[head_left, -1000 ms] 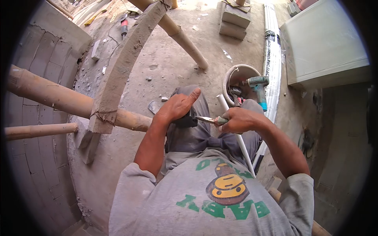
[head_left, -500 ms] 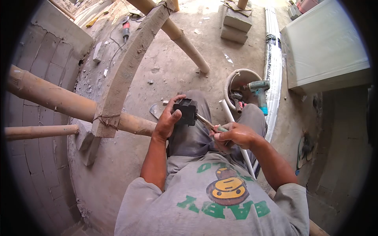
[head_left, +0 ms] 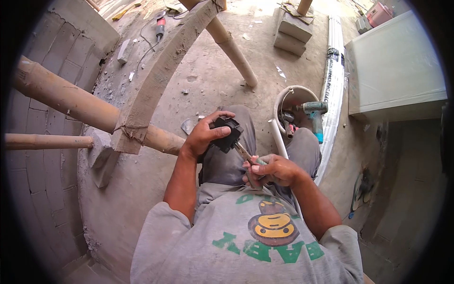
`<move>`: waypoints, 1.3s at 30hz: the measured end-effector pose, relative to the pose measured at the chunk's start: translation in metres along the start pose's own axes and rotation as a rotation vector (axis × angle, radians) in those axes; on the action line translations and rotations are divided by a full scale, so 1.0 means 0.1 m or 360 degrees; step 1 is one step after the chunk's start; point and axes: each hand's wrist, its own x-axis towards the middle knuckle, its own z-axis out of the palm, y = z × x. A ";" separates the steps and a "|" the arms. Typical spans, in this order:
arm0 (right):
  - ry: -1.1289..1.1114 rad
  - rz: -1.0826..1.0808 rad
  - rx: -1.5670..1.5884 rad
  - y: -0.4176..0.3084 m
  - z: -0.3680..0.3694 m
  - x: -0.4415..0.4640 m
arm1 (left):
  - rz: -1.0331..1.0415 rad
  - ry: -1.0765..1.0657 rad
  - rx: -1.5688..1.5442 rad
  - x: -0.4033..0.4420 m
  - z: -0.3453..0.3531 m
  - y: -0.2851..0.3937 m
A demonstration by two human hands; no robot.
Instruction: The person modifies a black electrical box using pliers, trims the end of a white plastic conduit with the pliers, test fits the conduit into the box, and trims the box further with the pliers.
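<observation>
A small black plastic box (head_left: 227,137), like an electrical box, is gripped in my left hand (head_left: 206,134), with the thumb across its face. It sits above my left knee, tilted. My right hand (head_left: 276,169) is closed around the handles of long-nosed pliers (head_left: 244,152). The jaws of the pliers meet the lower right edge of the black box; their very tip is hidden there. A white pipe (head_left: 278,137) leans between my legs, close beyond my right hand.
A bucket (head_left: 278,102) with tools stands ahead of my right knee, a cordless drill (head_left: 314,113) resting on its rim. Bundled white pipes (head_left: 335,75) lie along the right. Bamboo poles (head_left: 71,97) and a wooden beam (head_left: 156,75) cross the left. An angle grinder (head_left: 160,29) lies farther off.
The black box has turned and tilted in my left hand. My right hand and the pliers have shifted slightly left and down. The whole view has moved a little.
</observation>
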 end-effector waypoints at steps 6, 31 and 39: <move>-0.0008 -0.0038 0.0198 0.05 0.01 0.04 | -0.0033 0.0057 0.0061 0.04 0.07 -0.04; -0.0246 -0.0223 0.0307 0.38 -0.03 0.21 | -0.0103 -0.0148 0.0344 0.16 0.13 0.09; -0.0430 -0.0010 0.0261 0.27 -0.19 0.07 | -0.0305 -0.0499 0.0805 0.36 0.12 0.22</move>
